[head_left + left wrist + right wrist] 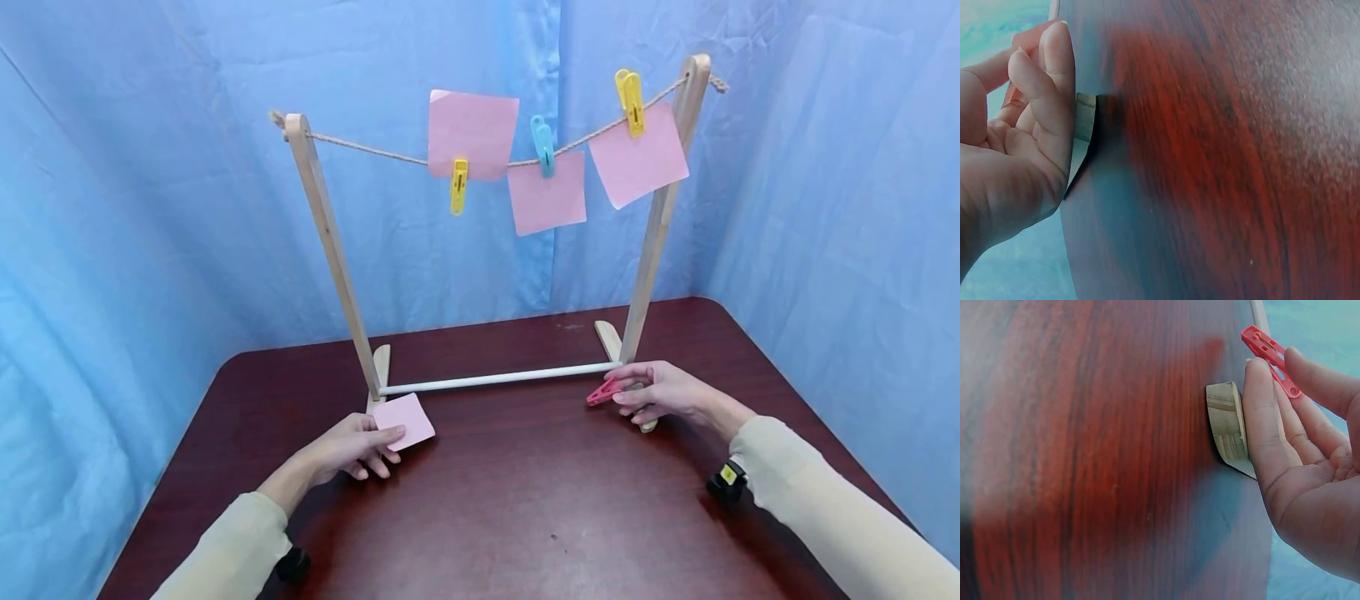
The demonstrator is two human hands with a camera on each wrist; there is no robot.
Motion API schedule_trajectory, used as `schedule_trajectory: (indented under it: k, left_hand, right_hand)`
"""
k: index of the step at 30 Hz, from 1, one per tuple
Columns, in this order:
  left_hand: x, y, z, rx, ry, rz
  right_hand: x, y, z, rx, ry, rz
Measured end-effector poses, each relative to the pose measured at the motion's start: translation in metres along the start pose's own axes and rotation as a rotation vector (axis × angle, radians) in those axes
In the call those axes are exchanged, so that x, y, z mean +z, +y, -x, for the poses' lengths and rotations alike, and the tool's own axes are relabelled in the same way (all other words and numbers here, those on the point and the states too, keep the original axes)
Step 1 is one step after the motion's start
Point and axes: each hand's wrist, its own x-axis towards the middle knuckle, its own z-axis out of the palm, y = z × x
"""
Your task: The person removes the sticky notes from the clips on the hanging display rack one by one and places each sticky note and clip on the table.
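My left hand (351,448) pinches a square pink paper (408,419) between thumb and fingers, beside the left foot of a wooden stand. Over by the right foot, my right hand (663,393) holds a red clothespin (603,392) by its end; the right wrist view shows the clothespin (1270,359) between thumb and fingers, its other end pointing away from the hand. A twine line (367,150) sags between the stand's posts. On it hang three pink papers, held by a yellow clothespin (459,187), a blue clothespin (543,147) and another yellow clothespin (634,104).
The stand's left post (330,242) and right post (654,242) rise from wooden feet, joined low down by a white rod (502,378). All of it stands on a dark red wooden table (510,500). Blue curtains (187,208) close in the back and sides.
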Motion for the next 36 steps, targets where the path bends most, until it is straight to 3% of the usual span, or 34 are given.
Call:
schedule_trajectory:
  k: [7, 14, 29, 36]
  left_hand:
    - [-0.002, -0.002, 0.001, -0.031, 0.024, -0.017]
    - [-0.002, -0.001, 0.003, -0.043, 0.0, -0.021]
    - [-0.011, 0.004, 0.006, -0.025, -0.008, -0.067]
    - [-0.014, 0.004, 0.008, -0.022, 0.053, -0.06]
  right_hand:
    - [0.0, -0.001, 0.001, 0.01, -0.008, -0.002]
    - [0.001, -0.001, 0.001, 0.011, -0.015, 0.006]
    - [0.001, -0.001, 0.0, 0.01, 0.0, 0.032]
    - [0.0, 0.0, 0.0, -0.001, -0.012, 0.027]
